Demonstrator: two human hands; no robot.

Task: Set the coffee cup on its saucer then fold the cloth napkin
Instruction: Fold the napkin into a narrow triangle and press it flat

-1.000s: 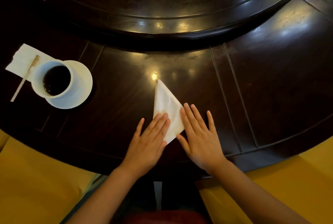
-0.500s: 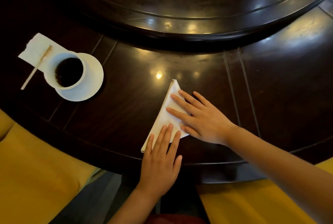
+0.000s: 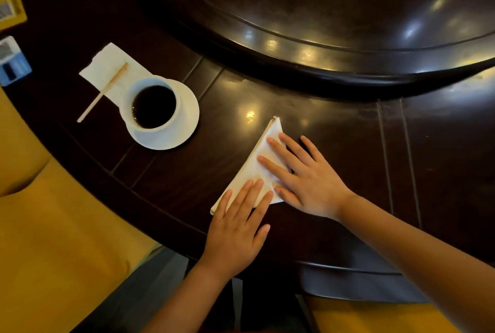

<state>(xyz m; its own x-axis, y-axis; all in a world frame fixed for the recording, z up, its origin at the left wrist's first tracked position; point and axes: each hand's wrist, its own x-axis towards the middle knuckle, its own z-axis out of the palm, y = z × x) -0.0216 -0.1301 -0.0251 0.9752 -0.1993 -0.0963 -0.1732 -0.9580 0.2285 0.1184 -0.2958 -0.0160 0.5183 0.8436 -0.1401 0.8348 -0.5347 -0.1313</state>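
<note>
The white cloth napkin (image 3: 263, 163), folded into a triangle at centre frame on the dark wooden table (image 3: 348, 139), may spring open or skid if either palm lifts unevenly; the left hand (image 3: 235, 228) lies flat on its lower corner, fingers released; the right hand (image 3: 308, 182) likewise, splayed across the middle; the white cup of black coffee (image 3: 151, 105) already sits on its white saucer (image 3: 187, 118), centre left.
</note>
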